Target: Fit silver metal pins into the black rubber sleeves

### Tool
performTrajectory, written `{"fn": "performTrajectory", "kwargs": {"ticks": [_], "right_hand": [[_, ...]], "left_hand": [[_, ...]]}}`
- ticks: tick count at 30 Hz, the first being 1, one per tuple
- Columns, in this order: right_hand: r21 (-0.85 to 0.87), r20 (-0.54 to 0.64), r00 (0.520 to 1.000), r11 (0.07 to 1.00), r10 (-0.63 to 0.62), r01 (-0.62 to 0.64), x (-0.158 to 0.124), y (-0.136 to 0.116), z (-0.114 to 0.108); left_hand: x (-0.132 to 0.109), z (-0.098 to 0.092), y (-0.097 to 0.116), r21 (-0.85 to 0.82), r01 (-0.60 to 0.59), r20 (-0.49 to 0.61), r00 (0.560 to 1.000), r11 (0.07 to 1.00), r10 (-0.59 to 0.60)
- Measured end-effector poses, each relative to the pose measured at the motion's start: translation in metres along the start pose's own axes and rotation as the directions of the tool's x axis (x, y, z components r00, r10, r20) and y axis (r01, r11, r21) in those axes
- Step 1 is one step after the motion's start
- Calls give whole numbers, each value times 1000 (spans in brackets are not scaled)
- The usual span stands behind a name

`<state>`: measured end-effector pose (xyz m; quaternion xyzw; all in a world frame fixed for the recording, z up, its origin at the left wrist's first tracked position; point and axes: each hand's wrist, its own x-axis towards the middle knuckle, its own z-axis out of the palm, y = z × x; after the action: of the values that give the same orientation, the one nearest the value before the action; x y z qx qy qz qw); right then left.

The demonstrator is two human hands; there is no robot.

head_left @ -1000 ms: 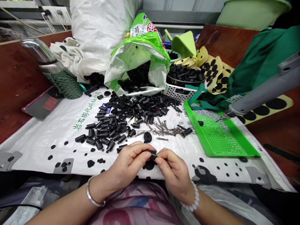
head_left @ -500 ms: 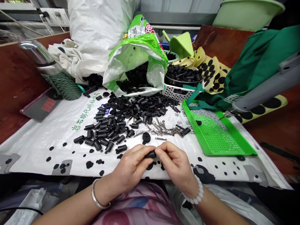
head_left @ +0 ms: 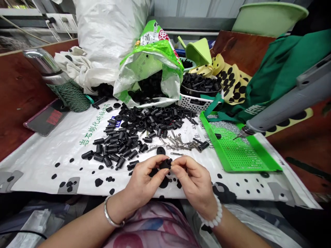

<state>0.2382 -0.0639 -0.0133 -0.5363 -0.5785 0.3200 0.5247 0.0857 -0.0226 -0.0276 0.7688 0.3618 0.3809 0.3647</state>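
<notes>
Between the thumb and fingers of my left hand (head_left: 144, 181) is a small black plastic cylinder (head_left: 164, 164) with a narrower tip toward the right. My right hand (head_left: 192, 182) is closed in a pinch right at that tip; what its fingertips hold, if anything, is too small to make out. Just beyond the hands lies a round black disc (head_left: 160, 151). Behind it spreads a heap of black plastic cylinders (head_left: 124, 137), and thin metal strips (head_left: 178, 141) are scattered to the right of the heap.
On the right, a green perforated tray (head_left: 241, 160) holds small silvery pieces, with a grey power screwdriver (head_left: 279, 106) hanging over it. An open green-white bag (head_left: 124, 82) of black parts stands behind the heap. A metal flask (head_left: 55, 77) and a phone (head_left: 46, 119) lie left.
The black cylinder has turned, so its narrow tip shows between my hands. My right fingers have shifted slightly at its end. The screwdriver has swung a little left.
</notes>
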Motion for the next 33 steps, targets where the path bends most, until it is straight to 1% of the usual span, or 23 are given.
{"fn": "performTrajectory", "kwargs": {"ticks": [1,2,4,5,7,10,13,15,17,19,22,26,29,31,33], "right_hand": [[6,-14,1000,1000,-26,26,-1,0,0],[19,-25,999,999,-43,43,-1,0,1],[62,-17,999,997,-45,46,-3,1,5],[88,-1,1000,996,-27,27,-5,1,7],[138,34,999,990,30,-35,-7,2,12],[161,39,997,984,65,-71,-7,5,15],[34,16,1000,999,-10,9,-6,7,12],[-83,14,996,992,-90,91,-5,8,10],[-155,48,986,974,-161,167,-3,8,9],[-192,90,976,958,-199,213,-2,8,9],[-225,105,972,947,-212,230,-1,9,9],[-238,90,970,940,-227,242,-4,13,5],[-249,84,968,935,-237,251,-6,17,1],[-259,66,964,929,-256,265,-6,18,1],[-279,46,949,908,-313,313,-6,19,2]], "left_hand": [[1,0,1,-90,36,0,999,995,-36],[1,-1,2,-163,45,1,999,986,-46],[2,0,3,-224,-6,-17,1000,975,3],[3,0,3,-211,-49,-32,999,976,43],[3,1,2,-131,-139,-50,990,982,133],[1,-2,2,-17,-219,-12,976,976,219],[1,-9,7,6,-237,17,971,971,237],[3,-14,11,43,-248,-14,969,968,249],[5,-17,15,111,-255,-31,965,960,260],[9,-18,17,166,-257,-5,965,952,262],[11,-18,15,173,-239,42,971,955,236],[10,-21,10,88,-91,12,996,992,90],[8,-23,7,14,12,-7,1000,1000,-11],[7,-22,6,-6,52,-34,998,999,-52],[6,-19,5,22,49,-55,997,999,-48]]}}
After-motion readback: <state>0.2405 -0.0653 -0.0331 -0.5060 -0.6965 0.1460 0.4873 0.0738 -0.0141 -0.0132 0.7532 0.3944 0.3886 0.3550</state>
